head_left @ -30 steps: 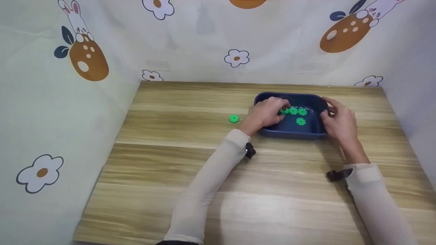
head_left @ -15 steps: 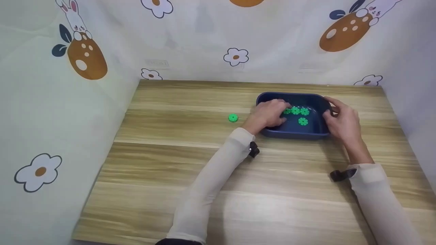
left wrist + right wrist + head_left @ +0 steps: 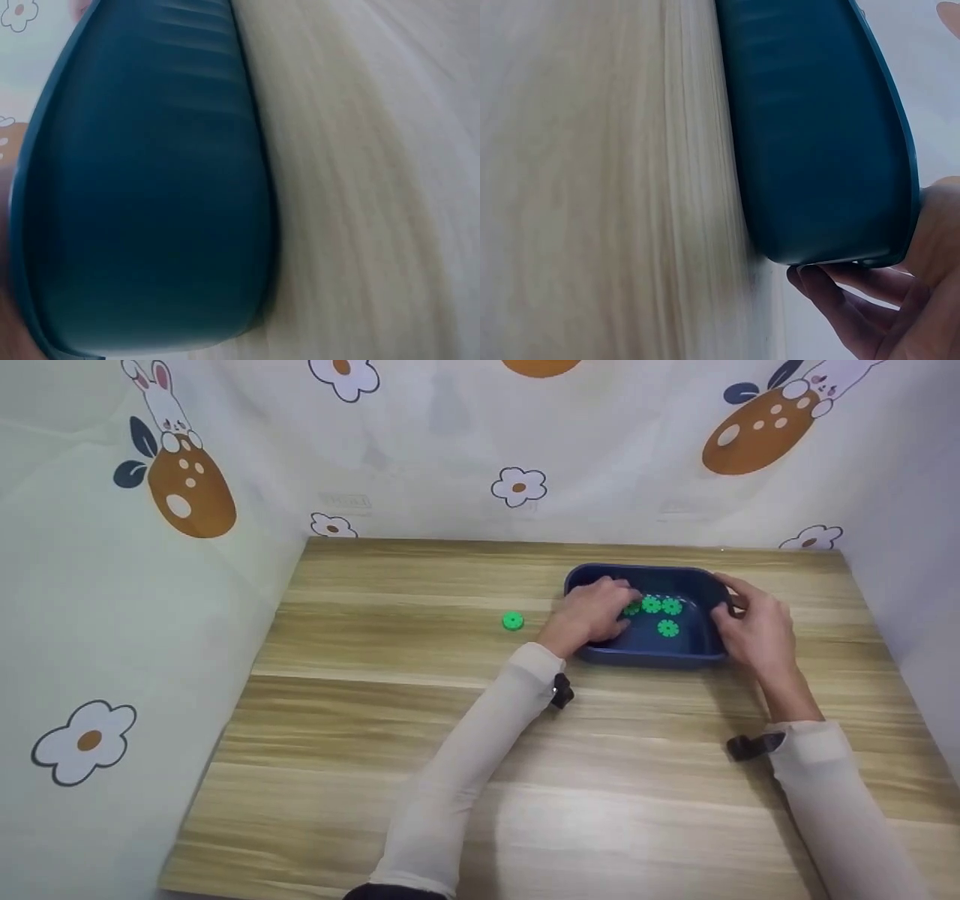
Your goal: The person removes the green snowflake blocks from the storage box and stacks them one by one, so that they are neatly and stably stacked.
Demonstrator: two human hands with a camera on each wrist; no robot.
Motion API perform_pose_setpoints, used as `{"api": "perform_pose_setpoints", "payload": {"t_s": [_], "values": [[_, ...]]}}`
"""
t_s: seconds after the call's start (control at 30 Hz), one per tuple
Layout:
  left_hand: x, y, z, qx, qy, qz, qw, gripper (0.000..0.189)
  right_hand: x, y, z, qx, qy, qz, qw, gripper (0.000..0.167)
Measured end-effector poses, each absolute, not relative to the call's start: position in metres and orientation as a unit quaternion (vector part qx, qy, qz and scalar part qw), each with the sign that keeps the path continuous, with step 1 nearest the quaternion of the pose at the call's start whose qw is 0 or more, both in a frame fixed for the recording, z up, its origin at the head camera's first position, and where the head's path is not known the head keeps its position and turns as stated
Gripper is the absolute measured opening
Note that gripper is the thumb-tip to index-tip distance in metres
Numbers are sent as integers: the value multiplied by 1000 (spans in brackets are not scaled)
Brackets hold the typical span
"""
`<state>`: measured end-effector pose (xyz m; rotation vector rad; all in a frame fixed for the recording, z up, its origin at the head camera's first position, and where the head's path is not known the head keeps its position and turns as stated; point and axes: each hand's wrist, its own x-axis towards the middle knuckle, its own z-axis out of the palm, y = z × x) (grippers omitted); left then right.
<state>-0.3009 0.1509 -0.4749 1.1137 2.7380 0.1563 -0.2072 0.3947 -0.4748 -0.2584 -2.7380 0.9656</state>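
A dark blue tray [image 3: 652, 658] with rounded corners stands on the table. My right hand [image 3: 757, 630] grips its right end, the thumb over the rim and the fingers around the outside. In the right wrist view, those fingers [image 3: 847, 307] show against the tray's end wall. My left hand [image 3: 596, 611] reaches over the left rim, thumb and forefinger apart and a green notched disc [image 3: 631, 607] beside the fingertips, partly covered. Several like it lie on the tray's floor: two continue a row to the right, and another disc [image 3: 667, 628] sits nearer the front.
Left of the tray, a lone green disc [image 3: 513, 620] rests on the wood-grain table [image 3: 360, 750], close to my left wrist. A printed white cloth [image 3: 420, 450] hangs along the back and sides of the table.
The tray and both hands have shifted slightly right in the head view. The left fingers have stayed by the leftmost disc of the row, and the right grip is unchanged.
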Motion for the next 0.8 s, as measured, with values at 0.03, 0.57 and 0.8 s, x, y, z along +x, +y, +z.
{"api": "perform_pose_setpoints", "payload": {"t_s": [0.03, 0.57, 0.8], "values": [[-301, 151, -476, 378, 921, 51, 82, 45, -207, 395, -475, -89, -933, 330, 112, 53], [-294, 150, -482, 383, 920, 60, 52, 31, -208, 394, -478, -97, -932, 327, 119, 52], [-294, 151, -482, 368, 926, 69, 52, 41, -208, 394, -478, -93, -934, 324, 120, 53]]}}
